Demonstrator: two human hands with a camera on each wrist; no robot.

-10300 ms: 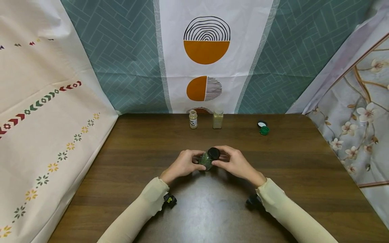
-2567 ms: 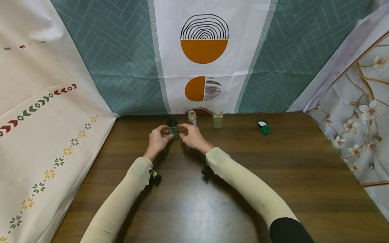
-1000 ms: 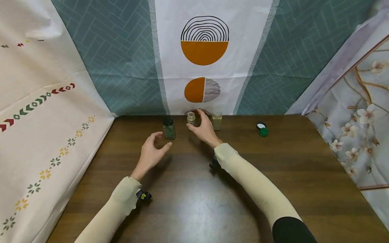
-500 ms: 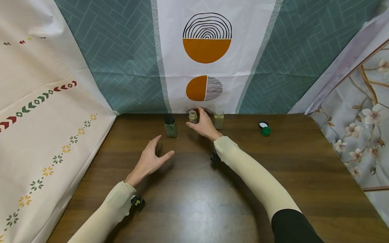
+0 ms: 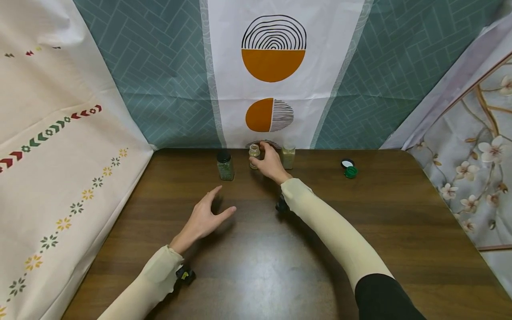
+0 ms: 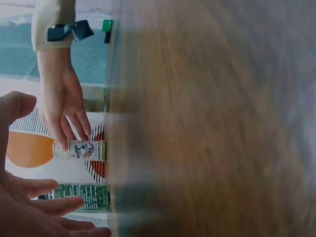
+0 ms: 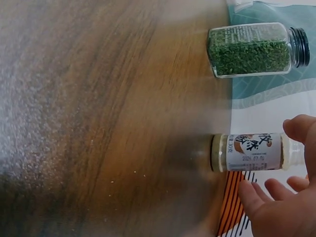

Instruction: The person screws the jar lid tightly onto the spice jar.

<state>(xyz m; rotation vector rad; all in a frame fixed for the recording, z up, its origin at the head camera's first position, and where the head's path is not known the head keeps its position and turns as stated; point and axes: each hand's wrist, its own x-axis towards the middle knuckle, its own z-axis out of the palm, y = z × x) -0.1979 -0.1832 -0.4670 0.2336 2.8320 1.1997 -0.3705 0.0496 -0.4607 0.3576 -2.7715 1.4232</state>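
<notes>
My right hand (image 5: pixel 270 163) reaches round a small round spice jar (image 7: pixel 254 152) with a white label and an uncapped mouth. In the head view the thumb overlaps the jar's front; in the right wrist view a gap shows between the lower fingers and the glass. The jar stands upright at the table's back. To its left is a square glass jar of green herb flakes (image 5: pixel 226 169), its black lid (image 7: pixel 299 47) on. My left hand (image 5: pixel 202 218) hovers over the table in front of the herb jar, thumb and fingers spread, holding nothing.
Just right of my right hand stands a square jar of pale powder (image 5: pixel 288 158), partly hidden by the hand. Farther right lie a black cap with a white inside (image 5: pixel 347 163) and a green cap (image 5: pixel 350 172). A patterned cloth (image 5: pixel 176 89) hangs behind the wooden table (image 5: pixel 384 231).
Both hands carried the herb jar from mid-table to the back left and let it go. The left hand drew back; the right moved to the small jar, its thumb now closer.
</notes>
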